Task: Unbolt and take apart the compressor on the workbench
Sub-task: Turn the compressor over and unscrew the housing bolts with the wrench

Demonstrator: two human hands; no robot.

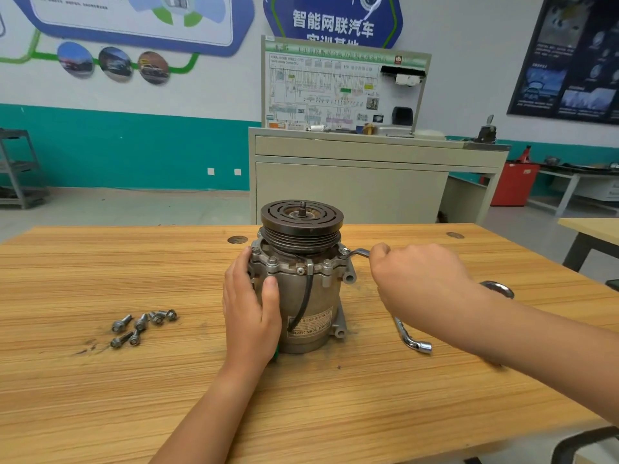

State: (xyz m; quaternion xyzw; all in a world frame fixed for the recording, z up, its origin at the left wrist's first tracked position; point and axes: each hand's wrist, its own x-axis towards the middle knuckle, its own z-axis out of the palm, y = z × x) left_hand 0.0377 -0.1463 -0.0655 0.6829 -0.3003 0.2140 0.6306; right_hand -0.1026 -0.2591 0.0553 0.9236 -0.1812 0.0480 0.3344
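**Compressor upright on the bench, wrench on a flange bolt**

A wooden workbench (100, 380) filled the lower part of the view. Behind it stood a beige cabinet (351, 189) that carried a wiring-diagram board, its print too small to read. On the wall above, a blue sign (333, 23) showed the characters 智能网联汽车.

The compressor (301, 289) stood upright near the middle of the workbench, with its dark grooved pulley (301, 219) on top. The left hand (249, 306) lay flat against the left side of the housing, fingers and thumb fairly straight and pointing up toward the flange. The right hand (415, 279) had its fingers curled tightly around the handle of a wrench (361, 252), and the wrench's far end sat on a bolt at the right edge of the flange.

An L-shaped socket wrench (410, 338) lay on the wood just right of the compressor, partly under the right forearm. Six loose bolts (140, 324) lay in a small group well to the left.

A label (310, 324) on the housing read "SQMW 2455" (the rest was blurred or hidden by a black cable).
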